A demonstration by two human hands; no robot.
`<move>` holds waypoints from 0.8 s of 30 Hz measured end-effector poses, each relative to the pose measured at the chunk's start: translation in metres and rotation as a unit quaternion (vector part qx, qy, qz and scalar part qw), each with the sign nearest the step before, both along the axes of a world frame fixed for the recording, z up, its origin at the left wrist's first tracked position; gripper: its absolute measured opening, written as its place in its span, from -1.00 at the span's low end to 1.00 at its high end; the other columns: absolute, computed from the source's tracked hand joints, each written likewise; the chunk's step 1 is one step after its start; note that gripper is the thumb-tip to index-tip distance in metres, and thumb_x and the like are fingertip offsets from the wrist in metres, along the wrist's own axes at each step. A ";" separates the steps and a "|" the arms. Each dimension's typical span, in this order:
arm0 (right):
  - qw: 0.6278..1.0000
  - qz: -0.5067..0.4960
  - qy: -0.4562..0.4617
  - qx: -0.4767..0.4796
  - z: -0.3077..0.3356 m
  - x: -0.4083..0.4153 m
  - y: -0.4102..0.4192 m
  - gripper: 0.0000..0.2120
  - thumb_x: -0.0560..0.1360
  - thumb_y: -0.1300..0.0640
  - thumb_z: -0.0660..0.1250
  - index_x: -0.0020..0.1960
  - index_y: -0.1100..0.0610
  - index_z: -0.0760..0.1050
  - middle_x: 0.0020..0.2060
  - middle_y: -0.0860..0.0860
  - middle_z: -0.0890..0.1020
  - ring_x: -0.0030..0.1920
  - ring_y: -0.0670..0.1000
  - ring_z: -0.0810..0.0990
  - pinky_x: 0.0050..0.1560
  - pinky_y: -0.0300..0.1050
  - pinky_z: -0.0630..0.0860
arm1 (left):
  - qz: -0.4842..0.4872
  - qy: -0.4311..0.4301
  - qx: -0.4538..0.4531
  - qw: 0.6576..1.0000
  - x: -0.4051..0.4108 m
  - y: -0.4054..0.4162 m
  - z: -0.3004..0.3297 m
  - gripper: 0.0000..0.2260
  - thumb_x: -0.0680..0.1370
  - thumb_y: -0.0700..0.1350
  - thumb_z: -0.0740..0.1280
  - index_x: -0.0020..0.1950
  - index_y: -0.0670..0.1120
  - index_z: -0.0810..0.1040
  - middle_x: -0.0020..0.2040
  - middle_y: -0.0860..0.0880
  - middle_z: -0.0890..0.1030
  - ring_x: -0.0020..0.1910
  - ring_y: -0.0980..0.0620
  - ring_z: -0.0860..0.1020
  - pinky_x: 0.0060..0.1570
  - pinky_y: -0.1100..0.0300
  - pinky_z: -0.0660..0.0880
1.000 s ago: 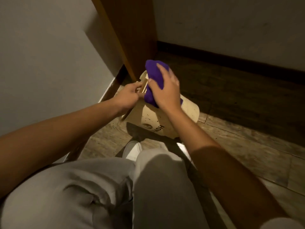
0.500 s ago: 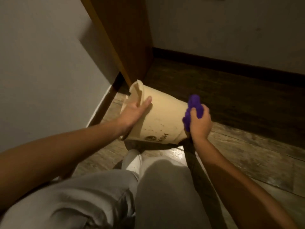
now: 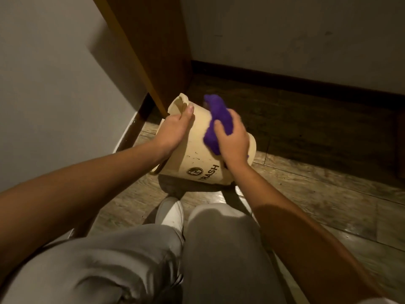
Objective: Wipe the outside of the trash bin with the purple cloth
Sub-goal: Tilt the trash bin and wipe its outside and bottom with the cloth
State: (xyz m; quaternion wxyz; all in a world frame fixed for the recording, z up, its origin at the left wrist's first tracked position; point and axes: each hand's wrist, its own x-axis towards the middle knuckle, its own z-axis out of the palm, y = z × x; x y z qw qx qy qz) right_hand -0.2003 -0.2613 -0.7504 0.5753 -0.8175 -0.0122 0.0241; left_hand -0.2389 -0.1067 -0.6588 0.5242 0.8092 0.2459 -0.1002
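- While the cream trash bin (image 3: 197, 154) lies tipped on the wooden floor (image 3: 317, 194) at the centre of the frame, its open mouth turned toward the upper left, the person crouches over it and works on its side.
- The left hand (image 3: 173, 130) grips the bin at its rim, thumb on the outer wall and fingers curled over the edge, holding it steady.
- The right hand (image 3: 233, 139) is closed around the bunched purple cloth (image 3: 217, 121) and presses it onto the upward-facing wall of the bin, just right of the left hand.
- The cloth sits on the upper half of that wall; one end pokes out above the fingers toward the top of the frame.
- By my reckoning the wiping is under way, not finished: dark specks show on the wall below the cloth, above the "TRASH" label (image 3: 207, 172).
- The side against the floor and the base at the right are hidden, so I cannot tell whether they are clean; they would likely need the bin turned.
- A wooden door (image 3: 153, 51) stands just behind the bin, at the upper centre.
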 end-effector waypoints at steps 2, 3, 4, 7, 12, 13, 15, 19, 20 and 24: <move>0.997 -0.061 0.054 -0.008 -0.025 0.001 -0.025 -0.52 0.62 -0.14 0.29 0.50 -0.09 0.35 0.24 -0.05 0.58 0.16 0.04 0.60 0.12 0.04 0.56 | 0.027 0.008 0.012 1.000 -0.004 0.004 -0.005 -0.41 0.66 0.36 0.05 0.38 -0.03 0.55 0.08 0.01 0.60 0.13 0.01 0.55 0.25 -0.04 0.39; 0.993 -0.087 0.075 -0.010 -0.035 -0.001 -0.036 -0.52 0.62 -0.13 0.29 0.51 -0.08 0.34 0.25 -0.04 0.57 0.18 0.07 0.60 0.10 -0.01 0.53 | 0.040 0.008 0.011 0.999 -0.006 0.006 -0.008 -0.39 0.66 0.36 0.05 0.43 -0.05 0.53 0.13 -0.01 0.60 0.16 -0.02 0.55 0.28 -0.07 0.38; 0.989 -0.111 0.096 -0.006 -0.042 -0.004 -0.044 -0.52 0.63 -0.12 0.28 0.52 -0.07 0.33 0.27 -0.02 0.57 0.22 0.09 0.59 0.09 -0.04 0.50 | 0.047 0.007 0.010 0.999 -0.007 0.007 -0.010 -0.39 0.67 0.36 0.04 0.43 -0.05 0.52 0.10 0.01 0.59 0.14 0.00 0.54 0.27 -0.05 0.37; 0.977 -0.154 0.142 0.019 -0.044 -0.003 -0.047 -0.53 0.66 -0.08 0.25 0.54 -0.10 0.29 0.37 0.00 0.51 0.32 0.11 0.53 0.21 0.04 0.52 | 0.054 0.015 -0.008 0.998 0.000 0.005 -0.011 -0.44 0.68 0.34 0.03 0.34 -0.03 0.55 -0.05 0.16 0.52 -0.01 0.14 0.49 0.14 0.03 0.31; 0.993 -0.048 0.085 0.062 -0.006 -0.007 -0.002 -0.54 0.64 -0.02 0.29 0.53 -0.13 0.32 0.40 -0.07 0.45 0.30 0.00 0.51 0.33 0.21 0.51 | 0.087 0.034 -0.076 0.993 0.009 0.003 -0.006 -0.48 0.67 0.37 -0.01 0.24 0.06 0.56 0.11 -0.05 0.67 0.12 -0.02 0.62 0.20 0.00 0.49; 0.996 -0.012 0.059 0.060 0.003 -0.011 0.012 -0.53 0.63 -0.05 0.30 0.52 -0.13 0.33 0.43 -0.05 0.44 0.34 0.02 0.49 0.34 0.22 0.50 | 0.083 0.028 -0.087 0.992 0.011 0.001 -0.006 -0.50 0.68 0.35 -0.03 0.25 0.10 0.56 0.06 -0.03 0.69 0.07 0.02 0.64 0.16 0.06 0.52; 0.998 0.044 -0.012 0.046 0.019 -0.021 0.038 -0.51 0.61 -0.12 0.29 0.52 -0.11 0.34 0.46 -0.02 0.45 0.41 0.05 0.45 0.36 0.20 0.48 | 0.081 0.013 -0.122 0.989 0.014 -0.003 -0.005 -0.52 0.70 0.31 -0.07 0.19 0.17 0.58 -0.02 0.03 0.74 -0.02 0.08 0.71 0.02 0.16 0.59; 0.997 0.048 -0.064 0.019 0.022 -0.022 0.052 -0.50 0.62 -0.14 0.30 0.51 -0.02 0.37 0.42 0.00 0.51 0.40 0.04 0.46 0.36 0.20 0.48 | 0.099 0.012 -0.128 0.987 0.015 -0.004 0.000 -0.46 0.70 0.33 -0.10 0.12 0.10 0.60 -0.07 0.08 0.78 -0.04 0.13 0.74 -0.03 0.17 0.65; 0.997 0.046 -0.066 0.009 0.018 -0.019 0.048 -0.49 0.62 -0.14 0.30 0.51 -0.02 0.36 0.42 0.00 0.50 0.40 0.05 0.46 0.36 0.20 0.47 | 0.102 0.015 -0.126 0.987 0.017 -0.005 0.002 -0.45 0.69 0.33 -0.09 0.14 0.08 0.60 -0.01 0.03 0.77 0.02 0.08 0.73 0.08 0.10 0.64; 0.999 0.012 -0.046 0.009 -0.002 -0.011 0.028 -0.47 0.59 -0.18 0.30 0.51 -0.04 0.35 0.38 -0.02 0.52 0.35 0.05 0.49 0.30 0.21 0.51 | 0.095 0.048 -0.093 0.990 0.015 -0.010 0.007 -0.35 0.67 0.37 -0.03 0.48 -0.06 0.45 0.30 -0.08 0.62 0.30 -0.08 0.58 0.42 -0.11 0.43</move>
